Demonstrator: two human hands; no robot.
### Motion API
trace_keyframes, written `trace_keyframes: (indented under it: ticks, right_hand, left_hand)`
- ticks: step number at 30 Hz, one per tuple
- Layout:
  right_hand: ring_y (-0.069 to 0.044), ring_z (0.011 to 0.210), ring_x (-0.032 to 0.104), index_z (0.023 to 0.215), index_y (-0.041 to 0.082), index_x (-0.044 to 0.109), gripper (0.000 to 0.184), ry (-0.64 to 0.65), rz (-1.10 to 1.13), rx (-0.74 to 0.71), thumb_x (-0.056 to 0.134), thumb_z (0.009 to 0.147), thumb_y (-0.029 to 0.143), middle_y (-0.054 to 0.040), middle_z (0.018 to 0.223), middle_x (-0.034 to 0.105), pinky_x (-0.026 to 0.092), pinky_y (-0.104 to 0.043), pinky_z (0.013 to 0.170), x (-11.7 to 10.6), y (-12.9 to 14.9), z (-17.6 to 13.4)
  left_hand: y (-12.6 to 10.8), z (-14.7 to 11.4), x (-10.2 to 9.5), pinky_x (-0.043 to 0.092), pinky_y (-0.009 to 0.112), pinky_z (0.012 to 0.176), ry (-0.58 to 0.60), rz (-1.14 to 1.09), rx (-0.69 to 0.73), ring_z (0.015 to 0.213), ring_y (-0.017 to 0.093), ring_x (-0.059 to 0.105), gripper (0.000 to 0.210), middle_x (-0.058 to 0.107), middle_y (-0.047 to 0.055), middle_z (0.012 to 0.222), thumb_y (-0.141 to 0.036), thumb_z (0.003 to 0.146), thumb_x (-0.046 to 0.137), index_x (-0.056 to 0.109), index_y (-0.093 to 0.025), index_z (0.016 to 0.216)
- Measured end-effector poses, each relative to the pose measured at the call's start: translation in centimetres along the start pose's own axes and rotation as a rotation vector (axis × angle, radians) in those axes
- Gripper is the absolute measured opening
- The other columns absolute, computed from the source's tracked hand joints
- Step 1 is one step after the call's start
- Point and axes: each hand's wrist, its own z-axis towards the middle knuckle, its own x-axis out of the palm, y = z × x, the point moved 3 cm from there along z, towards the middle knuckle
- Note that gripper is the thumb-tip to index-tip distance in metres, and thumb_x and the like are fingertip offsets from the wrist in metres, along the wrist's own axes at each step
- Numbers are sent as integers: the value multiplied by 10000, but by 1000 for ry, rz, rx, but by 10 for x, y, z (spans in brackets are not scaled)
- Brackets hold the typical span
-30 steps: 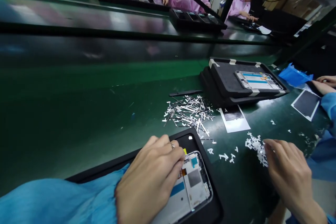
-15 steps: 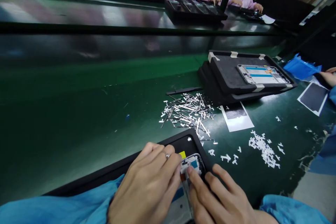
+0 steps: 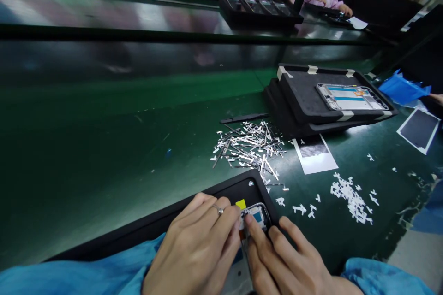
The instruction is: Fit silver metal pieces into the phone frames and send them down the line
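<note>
A phone mid-frame (image 3: 238, 276) lies in a black tray (image 3: 254, 179) at the bottom centre, partly covered by both hands. My left hand (image 3: 197, 244), with a ring on one finger, is closed over the frame's left side; its bent fingertips meet near the top end and its thumb is hidden. From the right, my right hand (image 3: 290, 258) rests its index fingertip on the top part of the frame. Its other fingers are apart, some along the right edge. A yellow tab (image 3: 241, 204) sticks out beside the frame's top.
Loose metallic strips (image 3: 247, 145) lie beyond the tray, near a black stick tool (image 3: 244, 118). White scraps (image 3: 353, 198) are scattered at right. Stacked black trays (image 3: 301, 97) carry another phone frame (image 3: 353, 97). A printed sheet (image 3: 316, 156) lies in front. Co-workers in pink sit across the bench.
The right index fingertip has shifted slightly up toward the top of the frame. My left hand stays nearly in place. The whole view has moved slightly.
</note>
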Motion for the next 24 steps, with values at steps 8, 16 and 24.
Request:
trace_keyframes:
  ticks: [8,16,24]
  right_hand:
    - [-161,660,545,740,109,590,408,-9,-28,-4,212,828,-17,-77,849,647,371,-346,693,1,1,-1]
    - [-137,643,550,772,105,573,387,28,-32,-14,214,839,-24,-71,833,650,388,-330,691,-1,-1,3]
    - [-135,623,551,794,98,569,350,76,-9,-60,243,827,-26,-86,845,647,397,-335,721,-3,-4,4]
  left_hand:
    - [2,-4,1,438,274,553,9,14,24,561,138,542,348,546,3,581,-85,832,265,535,-161,625]
    - [-2,-5,4,445,289,574,-29,19,76,554,142,544,327,534,0,573,-57,815,282,521,-149,610]
    - [0,2,-2,456,279,560,25,16,41,548,140,553,364,558,0,576,-52,805,240,535,-166,625]
